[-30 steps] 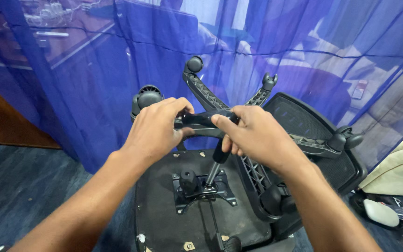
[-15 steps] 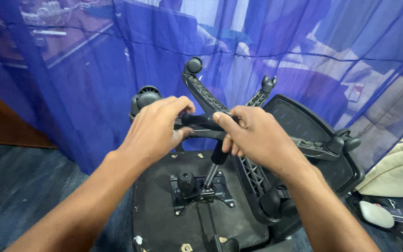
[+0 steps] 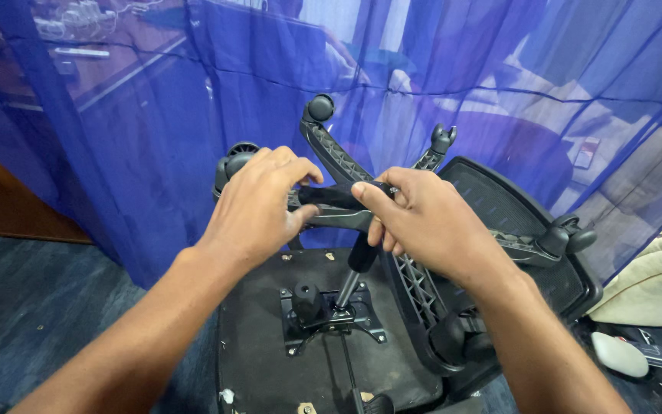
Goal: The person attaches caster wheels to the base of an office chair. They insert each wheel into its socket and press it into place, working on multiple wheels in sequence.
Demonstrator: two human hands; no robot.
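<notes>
Atop the upturned chair, both hands [image 3: 258, 211] clasp its ribbed star base [image 3: 339, 201].

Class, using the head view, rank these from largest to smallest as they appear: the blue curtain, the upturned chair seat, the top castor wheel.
1. Blue curtain
2. Chair seat
3. Castor wheel, though it sits farther away.

Head view, close, steeply downward
</notes>
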